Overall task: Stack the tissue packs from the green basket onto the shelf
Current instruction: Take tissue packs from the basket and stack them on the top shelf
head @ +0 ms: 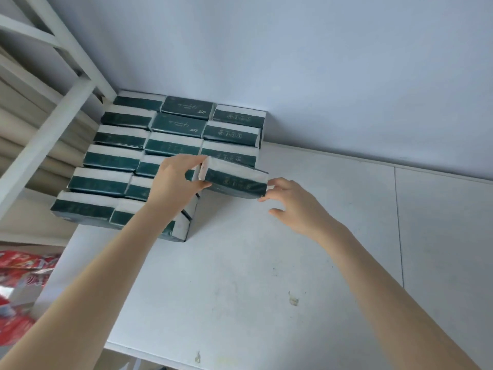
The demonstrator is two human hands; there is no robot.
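A dark green and white tissue pack (236, 180) hangs just above the white shelf (240, 263), at the right side of the stack. My left hand (176, 180) grips its left end between thumb and fingers. My right hand (290, 201) touches its right end with the fingertips, the other fingers spread. Several matching packs form a stack (120, 158) in rows across the shelf's back left corner. The green basket is out of view.
A white wall (293, 62) rises behind the shelf. A white metal frame (48, 129) slants along the left edge. Red packaging (24, 265) lies below at the far left. The shelf surface to the right of the stack is bare, with small stains.
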